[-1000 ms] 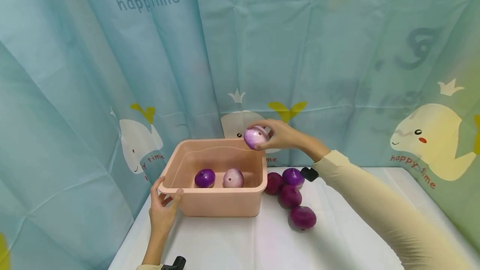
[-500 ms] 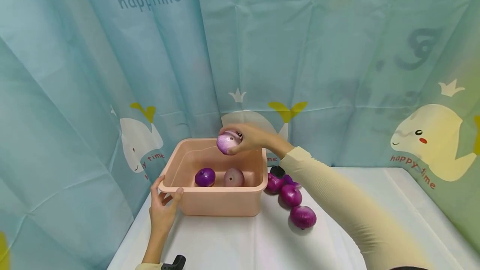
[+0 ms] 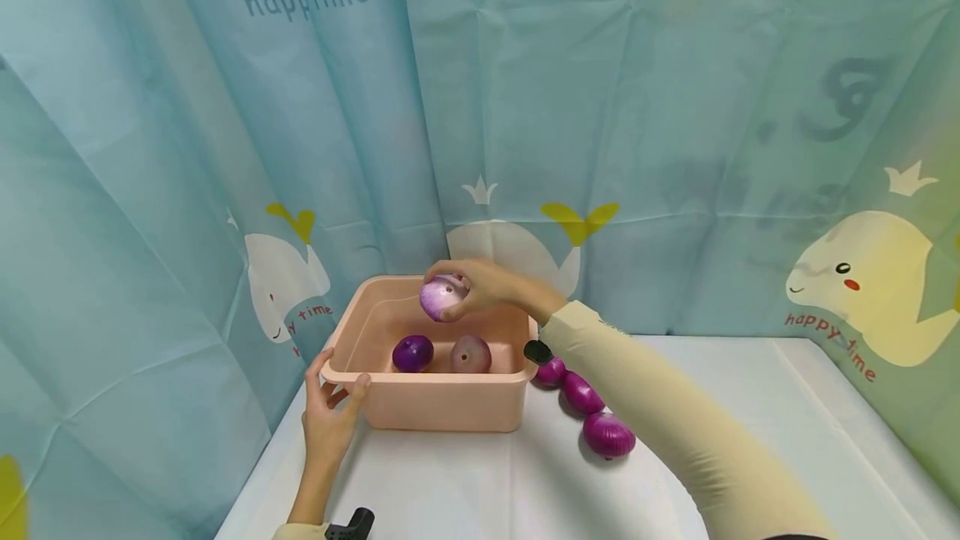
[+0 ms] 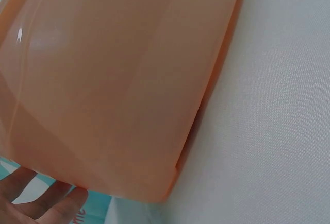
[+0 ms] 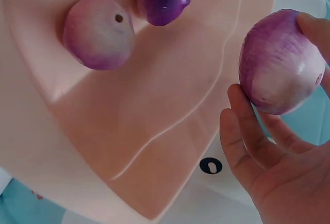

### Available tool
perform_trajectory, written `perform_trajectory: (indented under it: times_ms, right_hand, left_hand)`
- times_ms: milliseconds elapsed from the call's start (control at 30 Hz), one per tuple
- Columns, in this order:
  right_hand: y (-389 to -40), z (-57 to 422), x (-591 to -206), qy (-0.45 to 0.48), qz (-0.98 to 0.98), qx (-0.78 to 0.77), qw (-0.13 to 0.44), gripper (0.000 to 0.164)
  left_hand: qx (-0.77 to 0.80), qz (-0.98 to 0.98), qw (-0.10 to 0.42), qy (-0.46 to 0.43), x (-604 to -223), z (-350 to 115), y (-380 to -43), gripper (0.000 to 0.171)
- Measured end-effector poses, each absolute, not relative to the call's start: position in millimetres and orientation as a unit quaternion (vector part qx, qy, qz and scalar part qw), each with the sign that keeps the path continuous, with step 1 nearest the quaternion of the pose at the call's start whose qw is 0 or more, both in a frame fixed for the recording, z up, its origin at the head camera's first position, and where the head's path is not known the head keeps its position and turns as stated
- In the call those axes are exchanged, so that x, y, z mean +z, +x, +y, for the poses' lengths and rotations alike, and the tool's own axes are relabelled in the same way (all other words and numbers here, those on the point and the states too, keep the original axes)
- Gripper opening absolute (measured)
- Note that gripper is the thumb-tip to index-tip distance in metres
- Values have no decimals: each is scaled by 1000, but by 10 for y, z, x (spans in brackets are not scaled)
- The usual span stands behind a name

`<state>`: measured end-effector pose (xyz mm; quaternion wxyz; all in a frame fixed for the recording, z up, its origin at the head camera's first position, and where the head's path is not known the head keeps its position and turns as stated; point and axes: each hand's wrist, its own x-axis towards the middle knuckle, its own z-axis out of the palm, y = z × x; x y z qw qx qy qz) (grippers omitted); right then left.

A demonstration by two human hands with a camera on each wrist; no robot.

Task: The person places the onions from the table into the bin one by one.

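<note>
A pale purple-and-white onion [image 3: 442, 298] is held in my right hand [image 3: 483, 288], fingers and thumb round it, above the back part of a pink plastic bin [image 3: 446, 407]. In the right wrist view the same onion [image 5: 281, 62] sits between the thumb and fingertips. My left hand [image 3: 328, 423] grips the bin's front left corner, thumb at the front and fingers along the left side; the left wrist view shows those fingers [image 4: 56, 203] against the bin wall. Inside the bin lie a dark purple onion [image 3: 412, 353] and a pale onion [image 3: 471, 354].
Right of the bin, on the white tabletop [image 3: 465, 490], several purple onions lie in a row, the nearest onion [image 3: 608, 435] in front. The right sleeve [image 3: 660, 407] hides part of that area. A blue-green whale-print curtain [image 3: 525, 107] hangs behind.
My right hand has carried the onion left and slightly down, from over the bin's right rim to above its inside. The left hand keeps its place on the corner.
</note>
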<state>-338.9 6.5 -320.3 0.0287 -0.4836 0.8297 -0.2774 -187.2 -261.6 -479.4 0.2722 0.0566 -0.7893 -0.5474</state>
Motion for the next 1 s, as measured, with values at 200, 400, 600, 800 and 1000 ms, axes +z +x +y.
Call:
perform_trajectory:
  times_ms: [200, 400, 600, 800, 1000]
  right_hand:
    - [-3359, 72, -3221, -458, 846, -266, 59, 55]
    - [-3348, 101, -3224, -447, 849, -267, 88, 69]
    - [-3360, 157, -3217, -463, 840, -274, 73, 72]
    - [-3337, 271, -3199, -468, 828, -301, 73, 70]
    - [-3287, 467, -3192, -460, 824, -325, 69, 68]
  left_hand:
    - [-549, -790, 267, 60, -4790, -2598, -1863, 74]
    - [-549, -791, 262, 62, -4778, -2586, -1839, 74]
    - [-554, -789, 260, 56, -4760, -2574, -1821, 74]
    - [-555, -786, 266, 57, -4766, -2592, -1839, 73]
    - [-550, -790, 262, 65, -4761, -2628, -1827, 73]
